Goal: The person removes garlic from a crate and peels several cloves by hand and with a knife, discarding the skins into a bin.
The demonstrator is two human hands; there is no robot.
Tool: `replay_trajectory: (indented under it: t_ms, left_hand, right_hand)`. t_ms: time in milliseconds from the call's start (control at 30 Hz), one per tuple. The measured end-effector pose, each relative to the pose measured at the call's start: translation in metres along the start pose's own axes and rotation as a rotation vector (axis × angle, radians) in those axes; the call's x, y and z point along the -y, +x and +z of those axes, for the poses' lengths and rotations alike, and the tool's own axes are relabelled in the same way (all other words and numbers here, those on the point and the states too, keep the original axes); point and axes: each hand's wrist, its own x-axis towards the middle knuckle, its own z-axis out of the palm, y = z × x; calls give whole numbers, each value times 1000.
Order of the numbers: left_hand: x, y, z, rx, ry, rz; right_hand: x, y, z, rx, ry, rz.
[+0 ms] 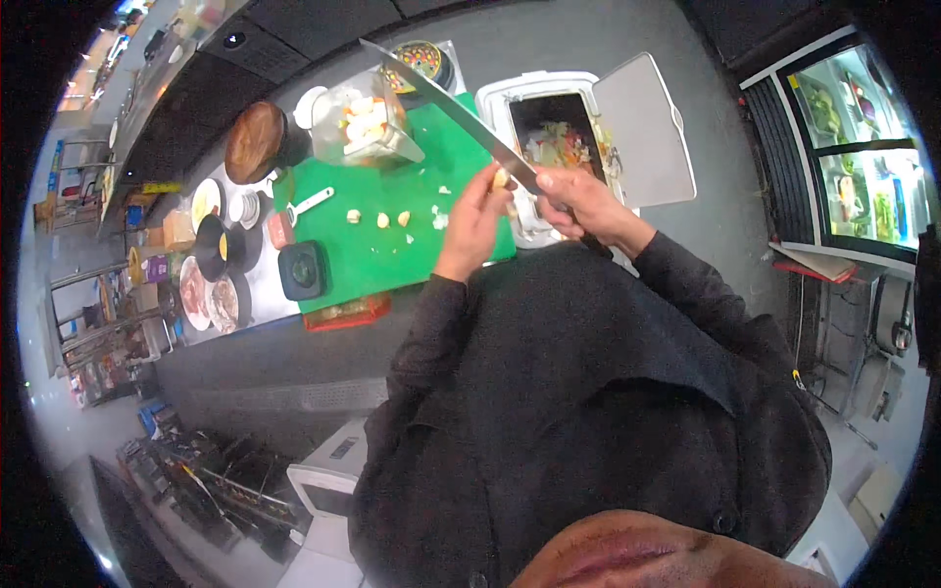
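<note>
My right hand (581, 200) grips a large kitchen knife (456, 110) by its handle. The long blade slants up and left over the edge of the green cutting board (441, 158). Between the fingertips of my left hand (472, 222) is a small pale clove (501, 178), apparently garlic, close to the heel of the blade. Several similar pieces lie on the board, among them one pale clove (383, 220) in the middle. White peel scraps (439, 220) are scattered near my left hand.
An open white bin (489, 99) with vegetable scraps stands right of the board, its lid (647, 140) swung outward. A clear plastic container (331, 140) of pale and orange pieces sits at the board's far edge. A black square container (301, 270) and a white-handled tool (312, 203) lie left.
</note>
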Motion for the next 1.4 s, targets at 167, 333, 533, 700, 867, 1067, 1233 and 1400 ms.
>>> replay_trajectory:
  t_ms: [167,333,533,700,867,1067,1233,1400]
  left_hand:
    - [1,16,10,-102,-61,-12]
    - [-8,17,17,-215,-79,110]
    - [-16,20,5,-231,-251,103]
    - [-19,23,5,-213,-349,91]
    - [-10,27,4,-191,-218,154]
    - [-23,25,9,-164,-69,21]
    - [-29,23,14,-167,-111,-11]
    - [-33,21,13,-192,-5,-75]
  right_hand:
    - [3,-4,2,11,33,-32]
    - [-2,-7,-3,-70,149,-39]
    - [-8,-15,-26,-268,268,-55]
    - [-19,-13,-57,-430,-228,-16]
    - [-34,-10,-57,-424,-461,-160]
    - [2,-27,-11,-108,-221,-172]
    - [18,-23,-3,20,-394,-234]
    - [8,-12,-11,11,-573,-393]
